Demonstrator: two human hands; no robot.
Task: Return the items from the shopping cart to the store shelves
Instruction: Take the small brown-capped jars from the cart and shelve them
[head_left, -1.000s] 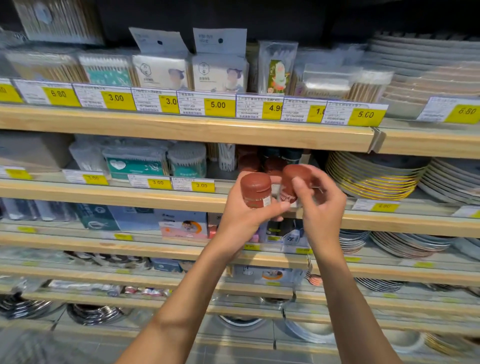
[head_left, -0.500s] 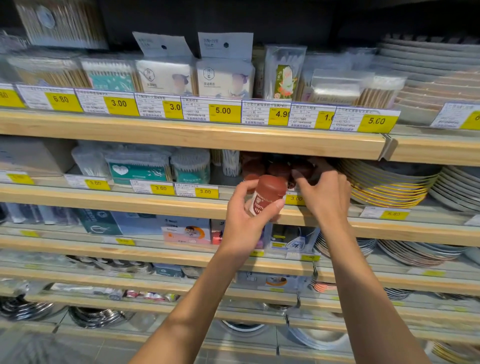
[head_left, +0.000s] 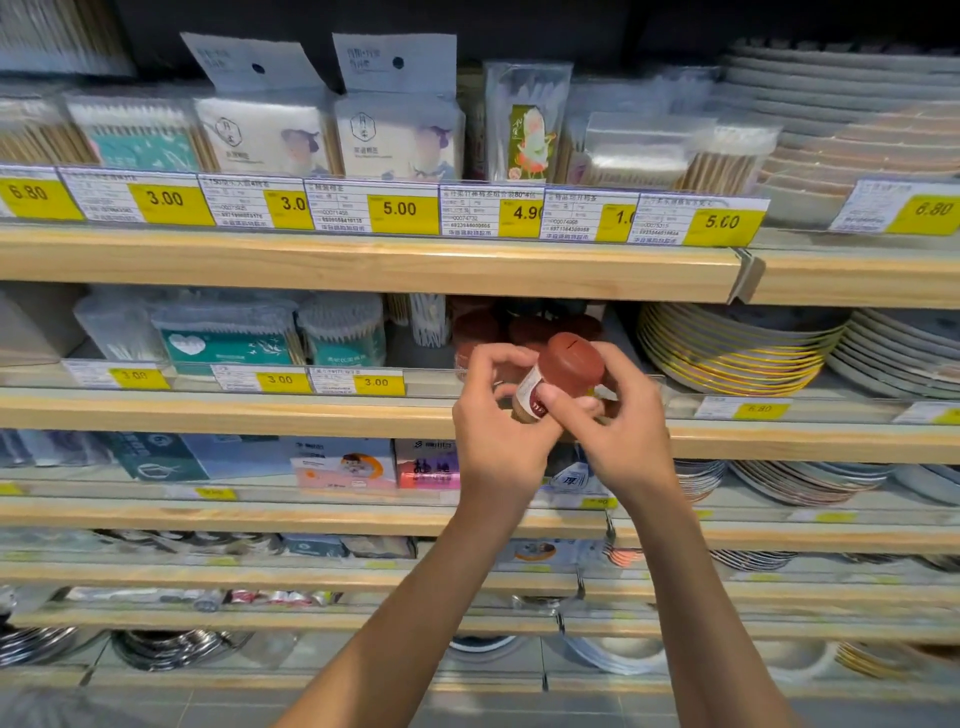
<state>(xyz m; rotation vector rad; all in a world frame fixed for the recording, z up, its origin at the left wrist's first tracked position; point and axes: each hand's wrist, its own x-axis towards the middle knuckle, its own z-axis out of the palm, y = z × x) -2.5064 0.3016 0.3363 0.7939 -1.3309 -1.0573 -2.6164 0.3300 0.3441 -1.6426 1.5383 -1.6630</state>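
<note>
A small toothpick jar (head_left: 567, 367) with a red-brown lid and a white label hangs tilted in front of the second shelf (head_left: 260, 415). My left hand (head_left: 498, 436) curls its fingers round the jar's lower end from the left. My right hand (head_left: 626, 431) grips it from the right, thumb pressed on the label. Just behind, several matching brown-lidded jars (head_left: 477, 328) stand on that shelf, partly hidden by my hands.
Packs of cotton swabs (head_left: 340, 332) fill the shelf to the left, and stacked gold-rimmed plates (head_left: 737, 358) lie to the right. The upper shelf (head_left: 363, 265) overhangs with yellow price tags along its edge. Boxes and more plates sit on the lower shelves.
My right hand set its own jar among those on the shelf and came back onto the jar in my left hand. That jar now tilts to the right, held by both hands.
</note>
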